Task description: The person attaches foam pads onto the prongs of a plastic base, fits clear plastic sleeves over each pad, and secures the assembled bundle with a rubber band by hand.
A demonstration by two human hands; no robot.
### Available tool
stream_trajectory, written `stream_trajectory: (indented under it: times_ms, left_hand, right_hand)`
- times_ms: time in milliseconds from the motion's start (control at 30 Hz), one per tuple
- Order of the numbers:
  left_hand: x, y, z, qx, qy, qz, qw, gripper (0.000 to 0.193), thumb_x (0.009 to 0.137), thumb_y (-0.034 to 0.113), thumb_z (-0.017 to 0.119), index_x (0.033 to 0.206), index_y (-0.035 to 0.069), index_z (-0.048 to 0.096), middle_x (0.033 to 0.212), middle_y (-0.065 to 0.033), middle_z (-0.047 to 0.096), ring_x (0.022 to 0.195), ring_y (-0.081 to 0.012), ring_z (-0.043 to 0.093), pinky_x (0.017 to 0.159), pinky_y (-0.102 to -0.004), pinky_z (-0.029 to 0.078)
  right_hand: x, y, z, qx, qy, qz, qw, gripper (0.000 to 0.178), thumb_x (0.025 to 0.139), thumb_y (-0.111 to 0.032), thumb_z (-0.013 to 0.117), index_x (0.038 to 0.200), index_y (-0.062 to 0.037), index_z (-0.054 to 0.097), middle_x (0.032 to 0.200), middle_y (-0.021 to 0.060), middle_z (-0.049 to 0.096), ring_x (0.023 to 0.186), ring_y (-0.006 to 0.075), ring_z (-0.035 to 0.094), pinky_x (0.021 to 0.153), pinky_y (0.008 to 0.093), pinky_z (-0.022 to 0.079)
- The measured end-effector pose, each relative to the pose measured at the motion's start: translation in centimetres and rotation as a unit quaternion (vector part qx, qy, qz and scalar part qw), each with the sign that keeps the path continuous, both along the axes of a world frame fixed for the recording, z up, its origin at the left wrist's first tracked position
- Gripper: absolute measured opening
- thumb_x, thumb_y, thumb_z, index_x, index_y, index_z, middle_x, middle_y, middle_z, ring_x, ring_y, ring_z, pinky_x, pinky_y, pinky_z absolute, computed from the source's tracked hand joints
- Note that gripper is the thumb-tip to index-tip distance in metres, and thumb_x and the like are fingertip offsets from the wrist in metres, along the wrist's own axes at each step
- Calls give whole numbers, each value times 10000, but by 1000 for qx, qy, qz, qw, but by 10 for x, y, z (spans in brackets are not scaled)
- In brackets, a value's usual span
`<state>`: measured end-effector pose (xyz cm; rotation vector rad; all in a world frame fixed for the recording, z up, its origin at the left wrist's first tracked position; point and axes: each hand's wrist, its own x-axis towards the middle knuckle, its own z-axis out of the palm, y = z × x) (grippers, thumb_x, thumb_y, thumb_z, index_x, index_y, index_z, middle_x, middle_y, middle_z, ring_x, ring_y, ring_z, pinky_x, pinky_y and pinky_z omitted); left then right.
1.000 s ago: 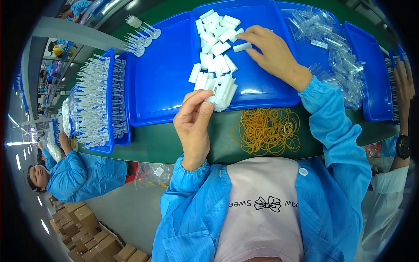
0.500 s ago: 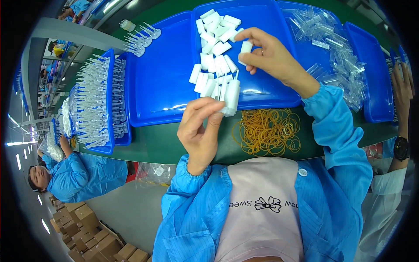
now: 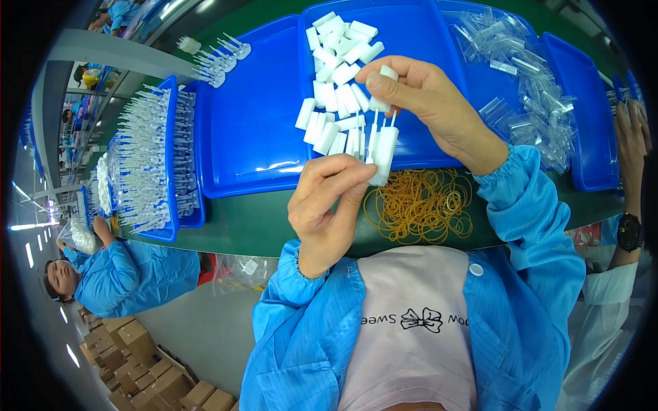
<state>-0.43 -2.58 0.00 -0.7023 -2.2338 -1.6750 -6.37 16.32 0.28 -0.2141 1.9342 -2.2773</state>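
Note:
My left hand (image 3: 322, 209) pinches the base of a white plastic piece with several thin upright rods (image 3: 375, 130). On this piece's right side sits a white block (image 3: 386, 152), with a rod tip sticking out above it. My right hand (image 3: 439, 106) grips another white block (image 3: 384, 97) between thumb and fingers. That block is just above the rod tips; whether it touches one I cannot tell. Beyond my hands, loose white blocks (image 3: 332, 92) are heaped in a blue tray (image 3: 418, 41).
Yellow rubber bands (image 3: 419, 205) lie on the green table (image 3: 257, 222) near me. Clear plastic pieces (image 3: 534, 103) fill a tray at right. Rodded white pieces (image 3: 147, 157) crowd a blue bin at left. A co-worker (image 3: 130, 277) is at left; another person's hand (image 3: 632, 130) is at far right.
My right hand has brought its block down and left, over the rods. My left hand has moved slightly right with the rodded piece.

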Motion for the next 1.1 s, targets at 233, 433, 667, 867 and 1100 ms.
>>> stream_trajectory:
  times_ms: [233,433,667,867,1100]
  left_hand:
    - [-1,-4,1,-36,38,-2,999,213,730,-53,680,928,26,691,886,-74,613,780,-184,568,655,-265,452]
    - [-3,-3,1,-48,57,-23,997,243,721,-62,686,949,21,679,919,-90,605,777,-174,568,687,-273,454]
    - [-1,5,-4,85,37,-5,996,496,733,-18,715,1190,8,525,1121,-148,511,797,-181,585,708,-283,477]
    - [-3,-1,-6,100,-36,13,994,413,732,23,737,1110,-20,578,1038,-135,584,843,-192,603,730,-282,474]
    - [0,-10,-4,83,-98,15,992,211,757,-6,707,950,-26,624,940,-99,615,832,-146,597,738,-241,471]
  right_hand:
    - [-6,17,3,-2,-5,106,994,345,922,-315,532,1105,-37,622,958,27,631,890,97,553,832,264,412]
    - [1,15,9,0,16,44,999,249,885,-279,599,945,-39,628,894,1,609,878,75,542,819,248,409]
    - [27,-3,15,-27,44,43,998,198,874,-209,619,954,-29,593,879,12,583,833,69,538,755,233,431]
    - [39,-11,20,-24,87,-26,996,188,838,-179,651,940,-32,594,862,8,585,828,80,514,738,235,422]
    - [29,-9,16,32,115,42,992,198,823,-217,661,911,-45,618,892,35,605,793,111,524,719,271,434]
